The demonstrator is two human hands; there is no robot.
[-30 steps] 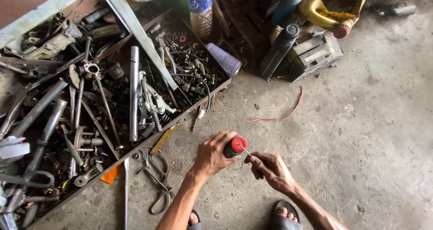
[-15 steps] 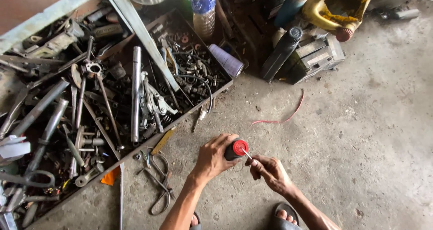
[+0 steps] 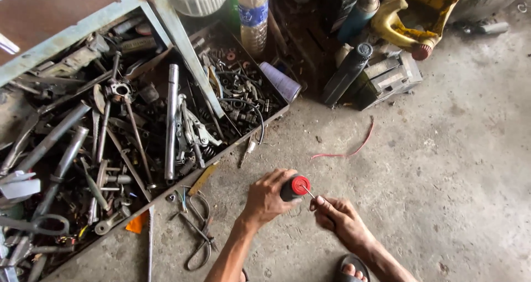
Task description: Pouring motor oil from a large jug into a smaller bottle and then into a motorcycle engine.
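Left hand (image 3: 265,198): we grip the can (image 3: 295,187), fingers wrapped round it.
Right hand (image 3: 342,220): fingers pinch its straw (image 3: 310,193).
Tray (image 3: 232,146): edge near, left.
Floor (image 3: 442,166): bare rightward.

Bare grey concrete floor (image 3: 453,166). On it, along the left side, a shallow tray (image 3: 279,111) packed with metal tools and parts. Just off the tray's near edge: pliers (image 3: 196,232), an orange scrap (image 3: 136,224), a flat brass strip (image 3: 202,179). Red wire (image 3: 354,149) lies mid-floor. Black bottle (image 3: 348,74) and grey metal block (image 3: 390,77) at the far edge.
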